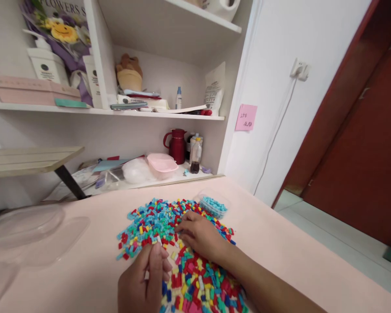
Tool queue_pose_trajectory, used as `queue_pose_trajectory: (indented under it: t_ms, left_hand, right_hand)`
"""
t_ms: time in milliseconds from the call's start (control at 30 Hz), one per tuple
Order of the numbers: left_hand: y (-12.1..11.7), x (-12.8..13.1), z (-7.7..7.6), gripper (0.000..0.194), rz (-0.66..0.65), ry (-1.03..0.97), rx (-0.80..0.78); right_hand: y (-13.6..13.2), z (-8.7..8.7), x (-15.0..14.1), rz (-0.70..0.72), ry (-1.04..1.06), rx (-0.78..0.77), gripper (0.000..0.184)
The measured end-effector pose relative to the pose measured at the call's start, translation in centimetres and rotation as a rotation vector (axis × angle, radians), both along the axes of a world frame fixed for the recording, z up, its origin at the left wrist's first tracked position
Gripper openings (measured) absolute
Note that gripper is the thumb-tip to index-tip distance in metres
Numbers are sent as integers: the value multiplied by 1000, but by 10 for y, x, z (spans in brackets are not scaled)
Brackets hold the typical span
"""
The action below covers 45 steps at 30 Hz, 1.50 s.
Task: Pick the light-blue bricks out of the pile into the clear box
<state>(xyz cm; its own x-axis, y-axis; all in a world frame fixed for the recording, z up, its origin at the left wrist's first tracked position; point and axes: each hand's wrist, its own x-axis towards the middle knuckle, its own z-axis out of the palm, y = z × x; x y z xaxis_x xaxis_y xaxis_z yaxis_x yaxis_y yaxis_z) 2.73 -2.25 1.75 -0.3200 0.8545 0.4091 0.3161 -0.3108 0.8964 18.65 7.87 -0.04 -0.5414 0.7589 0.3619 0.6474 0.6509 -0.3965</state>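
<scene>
Left hand point(137, 274) curled, contents unclear — right hand point(200, 234) bent over bricks point(161, 222), pinch hidden.

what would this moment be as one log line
left hand: curled beside bricks | right hand: at bricks | tub: blue bricks inside

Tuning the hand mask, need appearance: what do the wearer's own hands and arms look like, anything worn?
Left hand and right hand: both ungloved, with no rings that I can make out. The right forearm is bare as far as it shows: no sleeve, watch, bracelet or cable visible. The left forearm is out of frame, so I can't tell about a sleeve there.
</scene>
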Motion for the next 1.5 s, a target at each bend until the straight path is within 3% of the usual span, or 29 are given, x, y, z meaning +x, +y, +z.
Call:
queue_pose_trajectory:
  t_ms: [433,733,900,967,1100,1267,1500]
  left_hand:
    - [-1,1,0,37,1,27,-30]
    - [0,1,-4,36,-10,-3,-10]
    - [11,-4,-17,29,17,55,6]
    - [19,-6,-24,29,42,73,16]
    - [31,-11,-34,33,39,179,64]
    - [31,-13,-32,26,17,239,165]
    - [28,-16,-31,20,-51,297,105]
  right_hand:
    - [0,6,1,-66,-99,-10,30]
    - [9,-1,4,-41,-16,-38,15]
    - [7,2,3,-12,404,-256,7]
    - [2,6,0,17,610,-455,5]
    - [-13,14,-8,53,864,-862,25]
    - [-29,22,-15,132,998,-1006,32]
    - [-33,18,-22,168,1060,-1103,34]
